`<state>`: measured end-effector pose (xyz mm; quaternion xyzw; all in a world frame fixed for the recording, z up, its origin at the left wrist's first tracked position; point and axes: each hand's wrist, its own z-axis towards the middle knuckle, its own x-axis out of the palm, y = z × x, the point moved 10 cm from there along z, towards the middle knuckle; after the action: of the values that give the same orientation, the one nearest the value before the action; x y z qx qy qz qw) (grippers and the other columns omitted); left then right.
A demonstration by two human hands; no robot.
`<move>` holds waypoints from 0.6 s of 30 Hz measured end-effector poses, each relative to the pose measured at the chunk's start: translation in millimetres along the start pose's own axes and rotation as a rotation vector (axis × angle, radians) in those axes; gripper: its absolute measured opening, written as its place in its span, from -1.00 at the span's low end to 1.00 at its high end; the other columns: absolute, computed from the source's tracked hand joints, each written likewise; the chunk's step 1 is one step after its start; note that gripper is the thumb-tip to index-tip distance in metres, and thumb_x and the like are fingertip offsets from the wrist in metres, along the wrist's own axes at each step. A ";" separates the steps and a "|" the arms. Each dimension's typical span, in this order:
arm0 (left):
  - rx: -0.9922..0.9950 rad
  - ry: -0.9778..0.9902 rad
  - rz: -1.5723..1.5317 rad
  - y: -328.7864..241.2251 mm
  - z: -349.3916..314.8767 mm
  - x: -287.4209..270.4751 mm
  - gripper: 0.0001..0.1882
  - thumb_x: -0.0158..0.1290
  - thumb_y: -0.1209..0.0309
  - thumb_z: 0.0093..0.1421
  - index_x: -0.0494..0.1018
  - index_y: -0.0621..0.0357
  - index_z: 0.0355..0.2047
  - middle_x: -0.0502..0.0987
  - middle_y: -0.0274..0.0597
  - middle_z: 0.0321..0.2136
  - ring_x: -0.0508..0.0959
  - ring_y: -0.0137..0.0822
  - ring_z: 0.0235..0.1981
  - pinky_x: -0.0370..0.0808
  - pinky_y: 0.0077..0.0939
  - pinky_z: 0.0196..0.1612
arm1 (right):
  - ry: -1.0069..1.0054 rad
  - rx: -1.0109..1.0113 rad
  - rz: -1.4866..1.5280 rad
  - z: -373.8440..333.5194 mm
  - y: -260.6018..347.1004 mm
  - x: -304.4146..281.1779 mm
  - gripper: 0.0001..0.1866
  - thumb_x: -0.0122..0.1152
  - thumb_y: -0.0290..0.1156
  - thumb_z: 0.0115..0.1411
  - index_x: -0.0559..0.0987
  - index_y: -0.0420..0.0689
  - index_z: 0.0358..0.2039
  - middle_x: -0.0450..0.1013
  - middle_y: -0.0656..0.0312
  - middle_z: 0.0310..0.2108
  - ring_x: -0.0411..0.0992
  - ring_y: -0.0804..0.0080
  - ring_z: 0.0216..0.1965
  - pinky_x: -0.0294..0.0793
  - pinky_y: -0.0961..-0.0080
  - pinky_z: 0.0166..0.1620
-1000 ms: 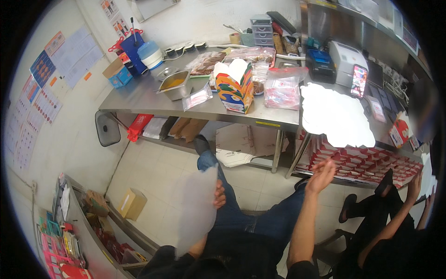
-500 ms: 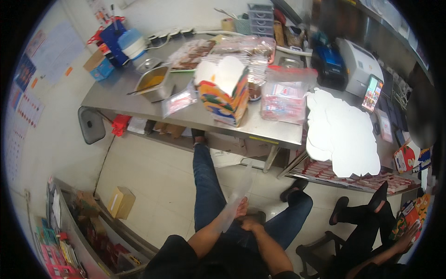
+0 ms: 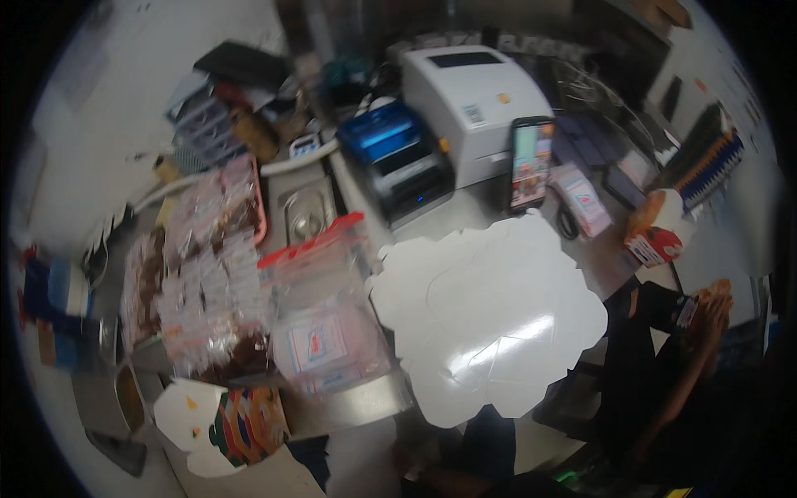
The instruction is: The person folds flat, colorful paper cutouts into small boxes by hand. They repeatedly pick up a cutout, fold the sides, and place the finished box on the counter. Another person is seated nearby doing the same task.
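Observation:
At the lower edge, dark and blurred, my right hand (image 3: 408, 465) is below the table, near my lap. Its fingers are too smeared to read. My left hand is outside the picture. Nearest in front lies a stack of white flat carton blanks (image 3: 498, 307) with scalloped edges, its glossy top catching the light. Left of it is a clear zip bag (image 3: 328, 332) with a red top strip and printed packets inside. A folded food carton (image 3: 249, 423) with a colourful pattern stands open at the table's front edge.
Filled clear pouches (image 3: 212, 290) are heaped at the left. Behind the blanks are a blue-black printer (image 3: 394, 158), a white printer (image 3: 473, 108) and an upright phone (image 3: 530, 166). At the right, a co-worker's hands (image 3: 710, 315) hold a carton piece. Another carton (image 3: 656, 228) stands nearby.
The view has swung right and come closer to the table. My left hand, which held a translucent plastic sleeve, has left the picture. My right hand now shows only at the lower edge.

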<state>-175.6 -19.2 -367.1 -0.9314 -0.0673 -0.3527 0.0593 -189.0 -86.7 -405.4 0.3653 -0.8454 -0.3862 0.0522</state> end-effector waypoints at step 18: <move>0.337 -0.072 0.116 0.8 -25.7 -105.5 -0.52 -0.22 0.05 0.43 0.39 0.11 -0.49 0.35 -0.41 -0.64 0.31 -0.46 -0.68 0.31 -0.49 -0.56 | -0.225 -0.238 1.187 -34.0 0.7 6.6 -0.62 0.11 -0.34 0.22 0.51 -0.16 0.03 0.49 0.00 0.03 0.49 0.21 0.02 0.48 0.21 0.07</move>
<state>-270.4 -32.8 -418.2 -0.9227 -0.0738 -0.2987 0.2321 -181.7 -111.6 -382.5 -0.2189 -0.8561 -0.4191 0.2089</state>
